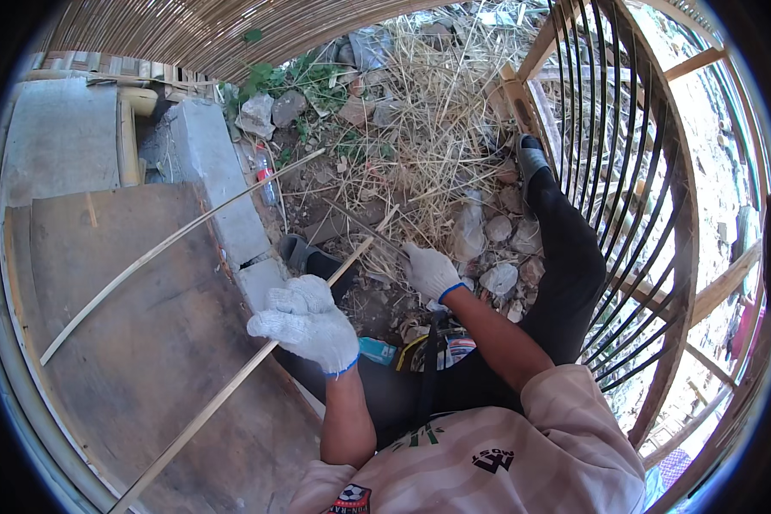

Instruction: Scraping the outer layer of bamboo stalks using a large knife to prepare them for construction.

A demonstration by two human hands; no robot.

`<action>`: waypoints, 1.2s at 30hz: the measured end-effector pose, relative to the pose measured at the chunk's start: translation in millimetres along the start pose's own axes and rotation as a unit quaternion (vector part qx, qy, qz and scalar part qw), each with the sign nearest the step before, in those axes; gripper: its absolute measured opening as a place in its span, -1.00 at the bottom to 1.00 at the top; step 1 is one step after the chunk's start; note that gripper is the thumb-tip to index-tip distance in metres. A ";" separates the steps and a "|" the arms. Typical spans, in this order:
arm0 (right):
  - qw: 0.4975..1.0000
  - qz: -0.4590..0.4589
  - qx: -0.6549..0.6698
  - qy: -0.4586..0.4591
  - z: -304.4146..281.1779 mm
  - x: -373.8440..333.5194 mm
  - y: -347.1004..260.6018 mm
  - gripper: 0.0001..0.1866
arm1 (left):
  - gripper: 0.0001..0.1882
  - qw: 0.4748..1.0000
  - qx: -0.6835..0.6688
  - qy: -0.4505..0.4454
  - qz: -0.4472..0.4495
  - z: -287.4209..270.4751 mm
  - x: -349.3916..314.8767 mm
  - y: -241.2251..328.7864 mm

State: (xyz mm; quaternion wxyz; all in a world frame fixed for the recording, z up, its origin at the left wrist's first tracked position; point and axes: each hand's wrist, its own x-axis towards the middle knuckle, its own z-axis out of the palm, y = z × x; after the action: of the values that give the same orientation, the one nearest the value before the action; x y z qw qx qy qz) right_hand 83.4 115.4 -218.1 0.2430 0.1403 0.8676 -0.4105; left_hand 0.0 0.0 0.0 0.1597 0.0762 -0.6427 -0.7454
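A person in a pale shirt [522, 463] and dark trousers [565, 265] sits with knees spread, seen from above, both hands in white knitted gloves with blue cuffs. The left hand [304, 325] is closed around a long wooden strip [224, 396], which slants from the lower left edge, passes through the grip and ends in front of the person, near the middle of the view. The right hand [431, 272], a little farther forward, is clamped on a thin dark tool [360, 224] that points up and to the left. The tool passes close to the strip's upper end; I cannot tell whether they touch.

At the person's left lies a brown board [103, 385], with a second strip [201, 219] stretched across it, its far end reaching out over a grey concrete block [206, 141]. Beyond the block's edge is a bottle [265, 176] with a red label.

The ground ahead is strewn with dry straw [428, 128] and stones [499, 279]. A blue packet [377, 349] lies between the legs. On the right, by the outstretched leg, leans a wooden frame [684, 257] with dark bars. A screen of thin canes [188, 34] spans the top.
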 end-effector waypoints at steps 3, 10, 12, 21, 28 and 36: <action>0.999 -0.042 -0.016 0.029 0.6 -2.6 0.8 -0.74 | -0.28 1.000 0.010 -0.018 -0.001 0.7 0.7 6.3; 0.999 0.052 -0.008 0.004 17.0 35.6 55.3 -0.72 | -0.29 0.999 -0.008 -0.050 -0.004 6.1 -12.0 -10.0; 0.997 0.083 -0.008 0.001 29.0 45.0 64.9 -0.69 | -0.30 0.994 -0.006 -0.104 0.020 4.2 -11.1 -11.9; 0.994 0.100 -0.031 -0.040 39.0 72.5 93.6 -0.72 | -0.29 0.999 0.038 -0.026 0.010 10.1 3.6 -6.1; 0.990 0.125 -0.024 -0.055 60.1 94.8 125.5 -0.75 | -0.28 0.999 0.032 -0.015 0.030 12.0 7.3 -7.2; 0.991 0.119 -0.010 -0.059 67.0 110.4 145.1 -0.67 | -0.29 0.999 0.015 -0.027 0.023 -1.7 25.7 3.2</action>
State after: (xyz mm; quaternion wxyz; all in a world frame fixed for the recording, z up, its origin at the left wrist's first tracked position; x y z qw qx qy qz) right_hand 75.2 158.4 -407.3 0.3422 0.2158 0.8328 -0.3778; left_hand -23.1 -10.6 5.2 0.1585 0.0433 -0.6594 -0.7336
